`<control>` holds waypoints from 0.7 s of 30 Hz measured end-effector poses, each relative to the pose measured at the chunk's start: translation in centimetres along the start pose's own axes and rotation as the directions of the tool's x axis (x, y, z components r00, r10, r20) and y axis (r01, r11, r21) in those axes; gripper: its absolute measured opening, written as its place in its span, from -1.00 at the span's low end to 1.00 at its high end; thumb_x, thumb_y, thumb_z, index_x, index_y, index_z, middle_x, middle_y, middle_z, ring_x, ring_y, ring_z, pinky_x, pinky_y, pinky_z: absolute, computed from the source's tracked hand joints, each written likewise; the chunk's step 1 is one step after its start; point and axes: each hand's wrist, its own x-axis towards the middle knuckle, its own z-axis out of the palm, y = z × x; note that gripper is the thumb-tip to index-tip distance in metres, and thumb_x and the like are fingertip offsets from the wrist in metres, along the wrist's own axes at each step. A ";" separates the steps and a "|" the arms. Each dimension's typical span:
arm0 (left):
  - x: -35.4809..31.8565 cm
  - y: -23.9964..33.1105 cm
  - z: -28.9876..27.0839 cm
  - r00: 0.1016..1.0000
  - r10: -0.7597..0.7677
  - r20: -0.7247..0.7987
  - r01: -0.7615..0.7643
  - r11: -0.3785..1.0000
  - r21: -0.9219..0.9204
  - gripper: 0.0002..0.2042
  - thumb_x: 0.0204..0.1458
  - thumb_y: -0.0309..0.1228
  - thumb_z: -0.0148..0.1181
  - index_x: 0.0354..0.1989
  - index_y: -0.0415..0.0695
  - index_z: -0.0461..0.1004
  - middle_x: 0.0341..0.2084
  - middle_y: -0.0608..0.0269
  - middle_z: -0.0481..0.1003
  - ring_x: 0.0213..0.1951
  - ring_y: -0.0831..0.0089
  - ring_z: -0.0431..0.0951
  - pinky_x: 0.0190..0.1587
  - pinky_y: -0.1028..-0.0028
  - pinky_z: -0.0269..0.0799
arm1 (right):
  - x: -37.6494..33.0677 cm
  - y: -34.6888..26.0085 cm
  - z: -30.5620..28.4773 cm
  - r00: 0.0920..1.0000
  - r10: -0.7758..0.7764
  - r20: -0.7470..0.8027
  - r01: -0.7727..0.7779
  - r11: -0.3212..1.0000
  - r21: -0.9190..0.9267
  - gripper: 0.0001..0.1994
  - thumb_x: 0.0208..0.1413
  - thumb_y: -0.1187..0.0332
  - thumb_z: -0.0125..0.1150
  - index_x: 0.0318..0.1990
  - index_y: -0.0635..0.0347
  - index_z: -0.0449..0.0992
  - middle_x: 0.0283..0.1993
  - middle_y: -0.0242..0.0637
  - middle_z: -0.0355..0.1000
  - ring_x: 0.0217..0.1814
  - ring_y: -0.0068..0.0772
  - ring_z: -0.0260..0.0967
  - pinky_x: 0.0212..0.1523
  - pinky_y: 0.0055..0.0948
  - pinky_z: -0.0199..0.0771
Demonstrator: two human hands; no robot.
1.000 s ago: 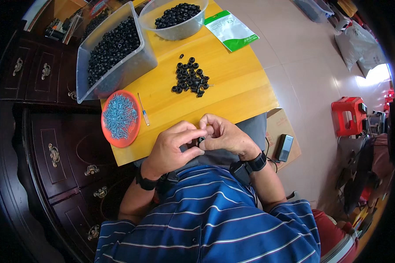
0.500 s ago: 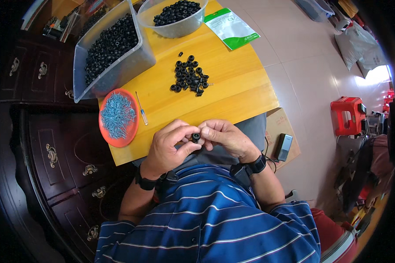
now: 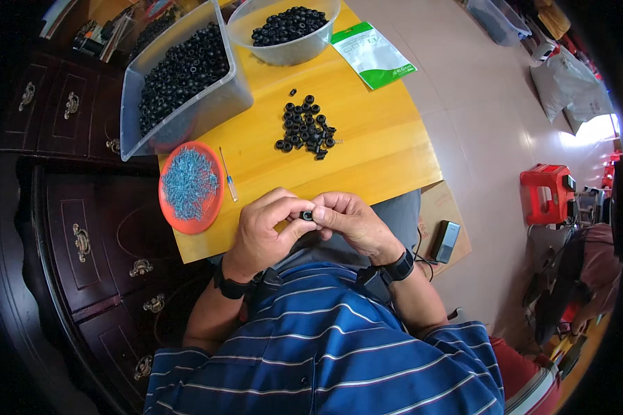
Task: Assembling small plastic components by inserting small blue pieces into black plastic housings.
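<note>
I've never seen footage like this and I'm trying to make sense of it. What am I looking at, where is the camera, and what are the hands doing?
No machine here: a person works with bare hands. The one picture comes from a wide fisheye camera on the person's head, looking down, so straight edges bend near the rim. The striped shirt at the bottom is the person's own. The left hand and right hand meet at the near edge of a yellow table and pinch a small black ring between the fingertips. On the table lie a pile of black rings, a clear bin and a bowl of them, an orange dish of small blue-grey parts, a thin tool and a green-and-white pouch.
</note>
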 end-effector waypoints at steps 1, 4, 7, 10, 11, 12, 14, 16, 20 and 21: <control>0.2 0.0 -0.1 1.000 -0.012 0.014 0.012 1.000 -0.002 -0.75 -0.09 -0.56 0.47 -0.21 -0.22 0.61 -0.43 0.19 0.53 -0.41 0.36 0.56 -0.32 0.45 0.48 | 0.1 -0.1 0.0 1.000 -0.002 -0.008 0.002 1.000 -0.008 -0.74 0.35 0.18 0.23 -0.18 0.22 0.57 -0.34 -0.50 0.44 -0.36 -0.72 0.26 -0.31 -0.67 0.31; 0.4 0.1 -0.2 0.999 -0.032 0.028 0.033 0.999 -0.022 -0.75 -0.09 -0.55 0.48 -0.20 -0.22 0.61 -0.43 0.20 0.53 -0.41 0.39 0.56 -0.33 0.46 0.48 | 0.2 0.1 -0.5 1.000 0.022 0.016 -0.022 1.000 0.015 -0.74 0.36 0.18 0.23 -0.16 0.22 0.57 -0.33 -0.50 0.45 -0.36 -0.72 0.28 -0.30 -0.67 0.32; 0.3 0.0 -0.3 0.999 -0.037 0.037 0.039 0.998 -0.045 -0.73 -0.09 -0.55 0.49 -0.19 -0.21 0.61 -0.44 0.21 0.51 -0.42 0.39 0.56 -0.35 0.45 0.48 | 0.3 0.2 -0.6 0.999 0.031 0.019 -0.031 0.999 0.021 -0.73 0.36 0.17 0.22 -0.15 0.23 0.58 -0.33 -0.49 0.46 -0.36 -0.73 0.29 -0.29 -0.68 0.33; 0.1 -0.2 -0.3 0.999 -0.028 0.044 0.030 0.999 -0.042 -0.73 -0.09 -0.54 0.50 -0.19 -0.20 0.60 -0.45 0.20 0.49 -0.43 0.36 0.55 -0.37 0.43 0.48 | 0.3 0.4 -0.7 0.999 0.028 0.040 -0.029 0.999 0.039 -0.72 0.36 0.15 0.22 -0.15 0.22 0.58 -0.33 -0.49 0.47 -0.35 -0.73 0.30 -0.29 -0.68 0.34; 0.1 -0.3 -0.3 0.999 -0.024 0.046 0.025 0.999 -0.035 -0.73 -0.09 -0.54 0.50 -0.19 -0.19 0.60 -0.45 0.20 0.49 -0.44 0.35 0.55 -0.38 0.42 0.47 | 0.3 0.4 -0.8 0.999 0.030 0.041 -0.031 0.999 0.039 -0.72 0.36 0.15 0.22 -0.15 0.22 0.58 -0.33 -0.49 0.47 -0.35 -0.73 0.30 -0.29 -0.68 0.34; 0.1 -0.3 -0.3 0.999 -0.025 0.045 0.027 0.999 -0.035 -0.73 -0.09 -0.54 0.50 -0.19 -0.19 0.60 -0.45 0.20 0.49 -0.44 0.35 0.55 -0.38 0.42 0.47 | 0.3 0.5 -0.9 0.998 0.036 0.048 -0.039 0.997 0.062 -0.72 0.36 0.15 0.21 -0.14 0.22 0.59 -0.32 -0.49 0.47 -0.35 -0.72 0.31 -0.28 -0.68 0.35; 0.1 -0.4 -0.2 1.000 0.011 0.028 -0.011 1.000 -0.015 -0.74 -0.09 -0.53 0.49 -0.20 -0.18 0.60 -0.46 0.19 0.50 -0.44 0.30 0.54 -0.38 0.40 0.45 | 0.3 0.5 -0.9 0.998 0.042 0.056 -0.047 0.995 0.084 -0.72 0.36 0.15 0.21 -0.14 0.22 0.59 -0.32 -0.48 0.48 -0.35 -0.72 0.32 -0.28 -0.68 0.36; 0.1 -0.3 -0.2 1.000 0.006 0.028 -0.006 1.000 -0.011 -0.75 -0.09 -0.53 0.49 -0.21 -0.18 0.60 -0.47 0.19 0.50 -0.45 0.29 0.54 -0.38 0.39 0.46 | 0.1 0.3 -1.0 0.997 0.059 0.057 -0.065 0.991 0.120 -0.72 0.37 0.16 0.20 -0.11 0.23 0.60 -0.30 -0.46 0.51 -0.33 -0.70 0.35 -0.26 -0.69 0.37; 0.3 0.1 0.0 1.000 0.012 0.021 -0.012 1.000 0.006 -0.76 -0.10 -0.53 0.49 -0.24 -0.17 0.60 -0.48 0.18 0.51 -0.46 0.26 0.55 -0.38 0.37 0.46 | 0.1 0.7 -1.4 0.997 0.060 0.055 -0.067 0.987 0.148 -0.72 0.37 0.17 0.19 -0.09 0.24 0.60 -0.28 -0.44 0.52 -0.30 -0.68 0.37 -0.25 -0.69 0.38; 0.4 0.2 0.0 1.000 0.017 0.023 -0.017 1.000 0.005 -0.76 -0.10 -0.53 0.49 -0.24 -0.17 0.60 -0.48 0.18 0.51 -0.46 0.26 0.55 -0.38 0.37 0.46 | 0.0 0.7 -1.6 0.996 0.049 0.073 -0.060 0.986 0.153 -0.73 0.37 0.19 0.20 -0.08 0.24 0.60 -0.28 -0.44 0.51 -0.29 -0.68 0.38 -0.25 -0.69 0.38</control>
